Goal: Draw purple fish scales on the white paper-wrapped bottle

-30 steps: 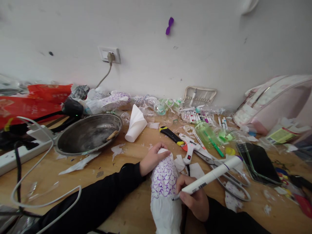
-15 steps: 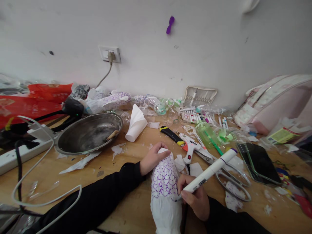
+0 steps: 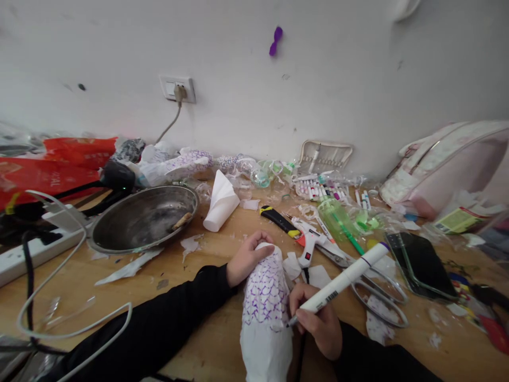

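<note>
A long white paper-covered form lies in front of me, its upper part covered in a purple scale pattern and its lower part plain white. My left hand is wrapped over its far end, thumb on top. In my right hand is a white marker with a purple end, gripped in a pinch. The marker's tip rests at the form's right edge, by the lowest row of scales. A white glue gun and large scissors lie just beyond my right hand.
A metal bowl stands at the left beside a white power strip. Behind are a cone of white paper, a utility knife and several markers. A phone and a pink bag are at the right.
The near end of the paper-covered form has swung slightly left. The marker tip stays at its right edge, and my hands keep nearly the same place.
</note>
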Tool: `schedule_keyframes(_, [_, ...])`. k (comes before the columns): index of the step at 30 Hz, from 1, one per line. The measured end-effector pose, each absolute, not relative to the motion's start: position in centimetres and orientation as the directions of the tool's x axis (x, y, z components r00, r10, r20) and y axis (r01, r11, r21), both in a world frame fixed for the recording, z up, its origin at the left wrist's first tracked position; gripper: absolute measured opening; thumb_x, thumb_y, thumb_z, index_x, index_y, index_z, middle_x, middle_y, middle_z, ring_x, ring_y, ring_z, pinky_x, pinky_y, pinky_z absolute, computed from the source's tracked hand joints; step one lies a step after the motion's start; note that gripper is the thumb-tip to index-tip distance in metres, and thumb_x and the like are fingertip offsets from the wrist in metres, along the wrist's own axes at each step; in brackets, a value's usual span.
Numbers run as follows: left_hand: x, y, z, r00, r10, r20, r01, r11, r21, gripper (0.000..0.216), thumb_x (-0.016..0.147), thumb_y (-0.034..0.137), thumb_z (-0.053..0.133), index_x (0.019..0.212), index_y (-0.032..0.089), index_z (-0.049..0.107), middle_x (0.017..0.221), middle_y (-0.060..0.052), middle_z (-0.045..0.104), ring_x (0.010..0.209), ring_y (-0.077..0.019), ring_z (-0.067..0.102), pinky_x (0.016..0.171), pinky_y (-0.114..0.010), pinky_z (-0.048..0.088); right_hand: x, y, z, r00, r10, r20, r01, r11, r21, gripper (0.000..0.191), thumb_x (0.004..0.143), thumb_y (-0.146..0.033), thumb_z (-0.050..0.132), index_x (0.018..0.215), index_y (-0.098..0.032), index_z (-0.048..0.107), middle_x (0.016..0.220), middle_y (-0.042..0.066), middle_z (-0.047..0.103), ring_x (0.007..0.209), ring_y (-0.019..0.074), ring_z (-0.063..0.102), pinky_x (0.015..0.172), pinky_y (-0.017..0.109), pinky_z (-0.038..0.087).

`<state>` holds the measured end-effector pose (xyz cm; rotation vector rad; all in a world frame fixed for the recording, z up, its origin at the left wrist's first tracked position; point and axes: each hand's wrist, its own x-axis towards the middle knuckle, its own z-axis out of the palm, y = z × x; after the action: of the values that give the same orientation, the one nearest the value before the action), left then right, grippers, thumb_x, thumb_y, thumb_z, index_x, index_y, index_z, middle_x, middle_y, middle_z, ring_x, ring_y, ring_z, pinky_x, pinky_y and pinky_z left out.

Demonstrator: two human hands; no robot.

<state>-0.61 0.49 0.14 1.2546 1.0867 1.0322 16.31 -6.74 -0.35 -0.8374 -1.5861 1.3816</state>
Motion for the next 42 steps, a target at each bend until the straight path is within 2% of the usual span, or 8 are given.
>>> schedule_keyframes(3, [-0.49,0.41,0.03,0.2,0.977,-0.07,-0.065,0.085,0.994,0.022,0.064,0.033,0.057,0.078,0.017,0.05,0.071,0.003,0.048,0.066,-0.012,0.042,0.064,-0.025,0.034,16.24,-6.8,-0.29,-0.438,0.885,0.16,-0.059,0.15,-0.987,0.02,0.075,-0.036,0.05,0.064,-0.019,0.045,0.047,-0.007,0.037,0.037,0.0063,0.03,0.037,0.019,0.023])
schedule_keyframes(7, [-0.34,0.41,-0.14,0.227,0.968,-0.106,-0.036,0.117,0.992,0.021,0.067,0.034,0.055,0.079,0.018,0.05,0.068,0.004,0.047,0.063,-0.0114,0.04,0.062,-0.025,0.033,16.26,-6.96,-0.27,-0.495,0.857,0.141,-0.026,0.148,-0.989,0.013,0.075,-0.03,0.052,0.068,-0.019,0.048,0.049,-0.007,0.039,0.038,0.0061,0.032,0.036,0.018,0.023])
schedule_keyframes(13, [-0.31,0.46,-0.15,0.22,0.973,-0.062,0.044,0.053,0.998,0.022,0.07,0.039,0.056,0.075,0.018,0.051,0.069,0.003,0.048,0.07,-0.0133,0.044,0.067,-0.025,0.036,16.21,-6.9,-0.13,-0.509,0.849,0.146,-0.014,0.161,-0.987,0.007,0.072,-0.024,0.049,0.068,-0.019,0.048,0.049,-0.007,0.039,0.039,0.0068,0.034,0.037,0.018,0.026])
schedule_keyframes(19, [-0.31,0.66,-0.57,0.227,0.972,-0.059,0.057,0.047,0.997,0.025,0.068,0.04,0.059,0.077,0.019,0.051,0.073,0.002,0.05,0.074,-0.0147,0.046,0.073,-0.028,0.037,16.06,-6.77,0.45,-0.521,0.833,0.187,0.065,0.258,-0.964,0.004,0.068,-0.021,0.048,0.065,-0.019,0.05,0.055,-0.003,0.048,0.048,0.0095,0.042,0.046,0.021,0.034])
schedule_keyframes(29, [-0.44,0.6,-0.44,0.238,0.969,-0.06,0.061,0.047,0.997,0.022,0.068,0.037,0.059,0.078,0.019,0.051,0.076,0.001,0.05,0.075,-0.0153,0.046,0.074,-0.028,0.037,16.28,-6.83,0.12,-0.488,0.867,0.103,0.023,0.131,-0.991,0.013,0.071,-0.03,0.049,0.064,-0.019,0.047,0.048,-0.006,0.038,0.039,0.0069,0.032,0.038,0.019,0.024])
schedule_keyframes(35, [-0.45,0.64,-0.56,0.237,0.97,-0.062,0.055,0.051,0.997,0.023,0.069,0.037,0.059,0.078,0.019,0.051,0.075,0.001,0.049,0.075,-0.0151,0.045,0.074,-0.028,0.037,15.98,-6.67,0.43,-0.489,0.865,0.112,0.083,0.173,-0.981,0.01,0.068,-0.026,0.049,0.062,-0.019,0.047,0.051,-0.004,0.043,0.046,0.0092,0.038,0.044,0.021,0.031])
schedule_keyframes(42, [-0.47,0.58,-0.34,0.241,0.969,-0.053,0.079,0.035,0.996,0.021,0.069,0.037,0.059,0.078,0.018,0.052,0.075,0.001,0.051,0.076,-0.0157,0.047,0.074,-0.028,0.038,15.98,-6.67,0.31,-0.483,0.868,0.112,0.044,0.152,-0.987,0.014,0.071,-0.03,0.05,0.063,-0.019,0.047,0.048,-0.007,0.037,0.038,0.0064,0.031,0.037,0.019,0.024])
